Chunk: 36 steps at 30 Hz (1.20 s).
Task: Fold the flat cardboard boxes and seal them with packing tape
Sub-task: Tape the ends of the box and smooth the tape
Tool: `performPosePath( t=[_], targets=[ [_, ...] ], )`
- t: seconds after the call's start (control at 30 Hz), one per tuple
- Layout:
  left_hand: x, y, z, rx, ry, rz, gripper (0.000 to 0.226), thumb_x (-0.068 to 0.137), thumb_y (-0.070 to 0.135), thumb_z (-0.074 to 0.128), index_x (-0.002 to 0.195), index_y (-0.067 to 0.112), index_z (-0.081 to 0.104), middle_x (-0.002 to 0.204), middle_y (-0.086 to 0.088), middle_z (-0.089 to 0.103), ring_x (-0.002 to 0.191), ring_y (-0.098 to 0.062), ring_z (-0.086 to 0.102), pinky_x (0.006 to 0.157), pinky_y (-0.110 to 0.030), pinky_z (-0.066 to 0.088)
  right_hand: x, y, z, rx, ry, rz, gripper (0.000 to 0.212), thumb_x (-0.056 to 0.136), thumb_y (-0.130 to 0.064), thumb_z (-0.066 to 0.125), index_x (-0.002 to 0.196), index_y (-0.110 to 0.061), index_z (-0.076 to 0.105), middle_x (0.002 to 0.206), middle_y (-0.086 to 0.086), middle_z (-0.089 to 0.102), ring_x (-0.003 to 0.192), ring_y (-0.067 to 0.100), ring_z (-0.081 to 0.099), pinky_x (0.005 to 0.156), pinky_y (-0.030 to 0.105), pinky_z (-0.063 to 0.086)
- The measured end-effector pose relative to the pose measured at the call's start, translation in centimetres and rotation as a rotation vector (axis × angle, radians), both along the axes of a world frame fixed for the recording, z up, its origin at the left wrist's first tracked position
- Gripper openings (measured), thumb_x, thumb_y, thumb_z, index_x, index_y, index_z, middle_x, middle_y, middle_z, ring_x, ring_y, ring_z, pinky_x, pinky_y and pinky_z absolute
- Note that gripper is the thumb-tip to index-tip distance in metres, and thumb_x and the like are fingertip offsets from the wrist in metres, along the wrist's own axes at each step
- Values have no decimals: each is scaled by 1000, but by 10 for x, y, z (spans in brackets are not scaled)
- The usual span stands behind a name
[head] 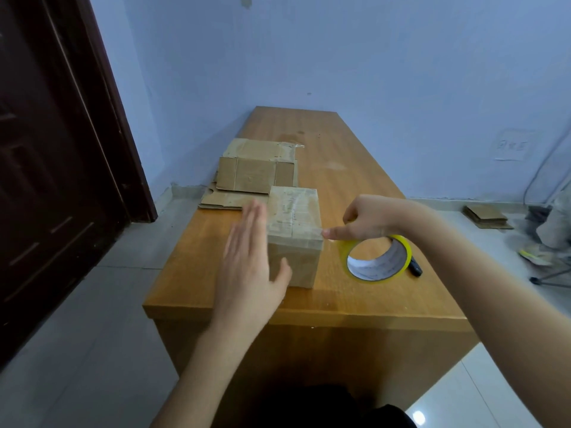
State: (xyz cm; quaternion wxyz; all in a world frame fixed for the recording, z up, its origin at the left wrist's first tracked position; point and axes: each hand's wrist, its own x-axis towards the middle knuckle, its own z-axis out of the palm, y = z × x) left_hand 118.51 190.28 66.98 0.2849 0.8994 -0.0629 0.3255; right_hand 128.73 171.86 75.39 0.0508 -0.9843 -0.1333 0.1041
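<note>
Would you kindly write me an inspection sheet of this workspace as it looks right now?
Surface: wooden table, faint stains near its far end.
Job's things: folded box upright on the table, tape across its top; yellow tape roll to its right; flat cardboard boxes stacked behind it.
Clutter: black marker beside the roll.
Hands: left hand flat, fingers straight, against the box's left side; right hand pinching tape at the box's top right edge.
Cables: one thin cable down the right wall.
Surroundings: blue wall, dark door on the left, tiled floor, more cardboard on the floor at right.
</note>
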Motion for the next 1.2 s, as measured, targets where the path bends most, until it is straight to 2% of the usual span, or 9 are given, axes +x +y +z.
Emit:
performPosePath(
  t=[0.13,0.23,0.4,0.53,0.67,0.77,0.87,1.1,1.2],
  targets=[
    [17,-2,23,391,156,-124,81,93,44,49,149,28,-7,153,15,0,134,0,-6,104,-26,-10,-2,1,0,14,0,-6,63,76,-69,58,55,-16,34,54,-3,29,51,17,31,54,29,24],
    [30,3,14,558,96,-149,63,99,40,40,151,25,7,158,8,9,144,-4,6,109,-21,-8,-4,-2,-2,78,16,-26,62,77,-69,58,52,-17,35,49,-6,30,49,15,31,51,29,25],
    [35,0,13,548,72,-129,58,100,40,37,150,26,13,157,8,18,143,-5,15,107,-21,-4,-4,-8,-15,185,108,-6,59,82,-70,50,54,-19,40,50,-9,35,49,11,36,53,26,28],
    [33,-3,11,482,60,-150,68,94,58,28,151,28,5,153,3,28,142,-11,24,109,-23,4,-8,-20,-31,295,97,18,47,90,-61,46,78,-16,54,71,-4,50,65,12,47,62,27,36],
    [33,1,5,578,53,-65,62,87,39,62,140,11,44,140,-5,50,129,-17,47,106,-28,20,-14,-22,-45,498,-120,-44,40,95,-49,43,107,-14,57,106,-1,58,99,18,56,85,33,43],
    [36,2,7,565,-14,-48,56,69,24,81,120,11,64,119,-4,66,110,-16,63,95,-30,34,-36,2,-38,537,-340,97,46,98,-42,39,132,-15,50,135,-2,50,126,12,44,106,31,35],
    [36,6,8,510,-14,-43,55,62,18,85,114,10,67,111,-5,70,103,-18,66,91,-29,36,-62,38,-40,376,-303,292,57,99,-46,31,148,-17,32,154,-3,31,140,10,27,112,22,18],
    [36,12,10,535,40,-59,57,71,29,80,122,12,63,121,-5,65,112,-17,61,95,-28,34,-62,42,-70,219,-427,282,69,92,-55,1,153,-23,6,160,-9,6,145,1,-1,116,21,-3],
    [35,11,12,515,61,-93,51,87,48,56,128,19,58,126,-1,62,116,-14,58,97,-28,31,-61,34,-66,262,-381,242,57,101,-50,14,153,-27,8,159,-11,10,145,1,4,117,22,0]
  ],
)
